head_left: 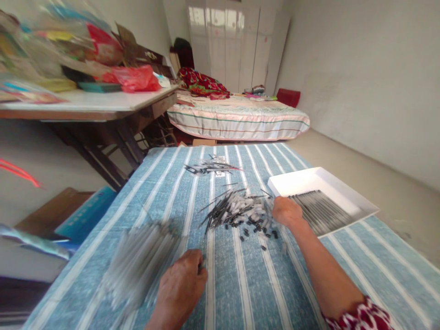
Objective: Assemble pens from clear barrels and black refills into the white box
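Note:
My left hand [184,285] is closed at the front of the striped cloth, right of a blurred heap of grey-white tubes [142,261]; what it grips, if anything, is too small to name. Closed too, my right hand [288,211] is at the right edge of a pile of small black and clear parts [240,208], beside the white box; its fingertips are hidden. Inside that white box [292,181] lies a row of dark thin rods [321,211]. Farther back rests a small group of dark thin pieces [209,167].
Blue striped cloth [237,284] covers the table. At the left stands a higher white table [103,101] with bags on it; below are a blue box [85,215] and cardboard. A bed [240,119] is beyond the far edge, a wall at the right.

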